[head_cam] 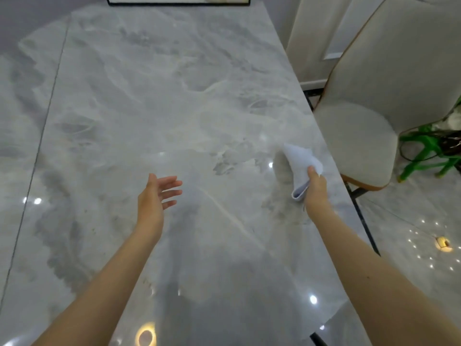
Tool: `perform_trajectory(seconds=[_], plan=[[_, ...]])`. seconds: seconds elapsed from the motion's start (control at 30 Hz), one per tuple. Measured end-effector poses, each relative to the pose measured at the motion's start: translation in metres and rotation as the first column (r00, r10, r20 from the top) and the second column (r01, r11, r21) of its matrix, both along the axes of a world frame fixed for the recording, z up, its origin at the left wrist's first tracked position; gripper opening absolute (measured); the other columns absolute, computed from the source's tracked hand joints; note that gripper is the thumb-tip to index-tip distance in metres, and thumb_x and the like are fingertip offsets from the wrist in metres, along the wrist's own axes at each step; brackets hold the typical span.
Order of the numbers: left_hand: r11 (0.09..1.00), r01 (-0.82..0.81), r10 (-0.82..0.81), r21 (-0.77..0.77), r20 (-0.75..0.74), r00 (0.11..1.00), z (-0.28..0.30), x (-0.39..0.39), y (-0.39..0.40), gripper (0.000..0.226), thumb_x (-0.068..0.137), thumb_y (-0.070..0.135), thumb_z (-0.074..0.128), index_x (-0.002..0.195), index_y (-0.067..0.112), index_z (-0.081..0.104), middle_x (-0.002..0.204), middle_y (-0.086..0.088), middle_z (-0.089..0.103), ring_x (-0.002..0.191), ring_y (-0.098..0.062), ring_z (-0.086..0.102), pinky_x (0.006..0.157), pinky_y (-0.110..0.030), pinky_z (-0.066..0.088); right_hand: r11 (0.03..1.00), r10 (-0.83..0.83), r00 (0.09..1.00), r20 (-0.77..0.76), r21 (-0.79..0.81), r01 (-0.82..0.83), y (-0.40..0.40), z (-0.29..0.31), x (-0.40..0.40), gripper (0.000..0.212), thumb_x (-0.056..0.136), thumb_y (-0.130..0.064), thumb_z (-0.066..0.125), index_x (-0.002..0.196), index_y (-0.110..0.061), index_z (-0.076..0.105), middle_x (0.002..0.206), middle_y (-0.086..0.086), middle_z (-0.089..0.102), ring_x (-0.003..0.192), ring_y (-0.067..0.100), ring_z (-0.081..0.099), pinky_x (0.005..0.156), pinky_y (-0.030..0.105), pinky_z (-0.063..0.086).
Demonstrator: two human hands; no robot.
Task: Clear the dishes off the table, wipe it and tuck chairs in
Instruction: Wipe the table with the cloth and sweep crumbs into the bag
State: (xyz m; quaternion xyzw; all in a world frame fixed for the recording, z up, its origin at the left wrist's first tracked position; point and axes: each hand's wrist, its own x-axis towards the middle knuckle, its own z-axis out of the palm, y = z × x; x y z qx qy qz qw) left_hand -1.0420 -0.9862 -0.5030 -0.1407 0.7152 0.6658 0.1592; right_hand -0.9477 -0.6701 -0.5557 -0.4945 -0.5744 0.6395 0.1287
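The glossy grey marble table (154,101) fills most of the view, with no dishes on the part I see. My right hand (316,188) is closed around a folded white cloth (300,168), lifted just above the tabletop near its right edge. My left hand (156,198) hovers over the middle of the table, palm turned inward, fingers spread, holding nothing. A cream upholstered chair (374,101) with a tan trim stands at the right side, pulled a little away from the table edge.
A green plastic stool (429,156) with dark cables sits on the floor behind the chair. A dark picture frame (178,3) leans at the table's far end. The shiny tiled floor (411,233) shows to the right, and a seam runs along the table's left side.
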Motion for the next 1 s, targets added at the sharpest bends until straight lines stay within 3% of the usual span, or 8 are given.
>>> perform_trajectory(seconds=[0.1,0.2,0.27,0.37,0.6,0.73,0.87,1.0], plan=[[1.0,-0.028,0.028,-0.008,0.007,1.0,-0.007,-0.002,-0.003,0.051,0.102,0.039,0.019,0.092,0.016,0.063,0.092,-0.004,0.068,0.074,-0.012,0.065,0.067,-0.027,0.045,0.992,0.123,0.992,0.028,0.011,-0.123,-0.011,-0.02,-0.015,0.051,0.075,-0.054,0.05,0.11,-0.017,0.052,0.082,-0.008,0.058,0.087,0.021,0.049,0.079,0.03,0.041],[0.998,-0.057,0.058,-0.019,0.006,0.998,-0.01,-0.006,-0.009,0.051,0.102,0.038,0.018,0.091,0.017,0.063,0.092,-0.004,0.067,0.075,-0.015,0.064,0.067,-0.027,0.045,0.961,0.228,0.974,-0.004,0.163,-0.224,-0.023,-0.031,-0.028,0.079,0.068,-0.053,0.047,0.139,-0.017,0.042,0.115,0.003,0.045,0.111,0.022,0.042,0.111,0.041,0.031],[0.997,-0.077,0.077,-0.017,0.003,0.997,-0.012,-0.009,-0.014,0.051,0.102,0.039,0.018,0.091,0.017,0.063,0.092,-0.004,0.067,0.074,-0.014,0.064,0.066,-0.027,0.045,0.928,0.33,0.943,-0.026,0.194,-0.319,-0.03,-0.035,-0.034,0.084,0.062,-0.057,0.042,0.138,-0.021,0.043,0.122,0.004,0.05,0.123,0.027,0.042,0.116,0.046,0.022],[0.996,-0.089,0.089,-0.007,0.001,0.996,-0.013,-0.013,-0.023,0.052,0.102,0.04,0.018,0.091,0.017,0.064,0.092,-0.004,0.068,0.074,-0.014,0.064,0.066,-0.026,0.045,0.882,0.432,0.901,-0.045,0.23,-0.412,-0.048,-0.033,-0.043,0.056,0.065,-0.056,0.041,0.118,-0.042,0.049,0.12,0.007,0.057,0.123,0.026,0.046,0.115,0.046,0.023],[0.997,-0.072,0.072,0.024,0.008,0.997,-0.012,-0.015,-0.055,0.052,0.102,0.04,0.018,0.092,0.016,0.064,0.093,-0.004,0.068,0.078,-0.018,0.064,0.07,-0.029,0.045,0.814,0.575,0.808,-0.13,0.184,-0.55,-0.105,-0.028,-0.04,0.06,0.067,-0.053,0.045,0.121,-0.03,0.055,0.135,0.009,0.053,0.131,0.02,0.042,0.116,0.038,0.024],[0.997,-0.062,0.062,0.042,0.002,0.998,-0.009,-0.017,-0.088,0.052,0.102,0.039,0.018,0.093,0.015,0.063,0.093,-0.004,0.068,0.077,-0.017,0.064,0.068,-0.028,0.046,0.832,0.555,0.812,-0.18,0.14,-0.537,-0.148,-0.031,-0.031,0.052,0.068,-0.052,0.05,0.116,-0.034,0.057,0.127,0.013,0.059,0.128,0.021,0.047,0.114,0.043,0.027],[0.998,-0.046,0.046,0.044,0.014,0.999,-0.007,-0.013,-0.133,0.052,0.102,0.04,0.019,0.093,0.016,0.064,0.093,-0.004,0.068,0.076,-0.017,0.064,0.067,-0.028,0.046,0.833,0.551,0.826,-0.117,0.144,-0.535,-0.186,-0.035,-0.012,0.051,0.069,-0.053,0.05,0.115,-0.032,0.058,0.071,-0.026,0.069,0.117,0.027,0.053,0.113,0.036,0.029],[0.999,-0.028,0.028,0.039,0.012,1.0,-0.004,-0.005,-0.183,0.051,0.102,0.04,0.019,0.092,0.016,0.064,0.092,-0.003,0.068,0.074,-0.015,0.064,0.067,-0.027,0.046,0.858,0.503,0.859,-0.099,0.176,-0.482,-0.232,-0.027,0.019,0.057,0.066,-0.053,0.047,0.115,-0.025,0.058,0.057,-0.029,0.063,0.092,0.018,0.054,0.098,0.029,0.036]])
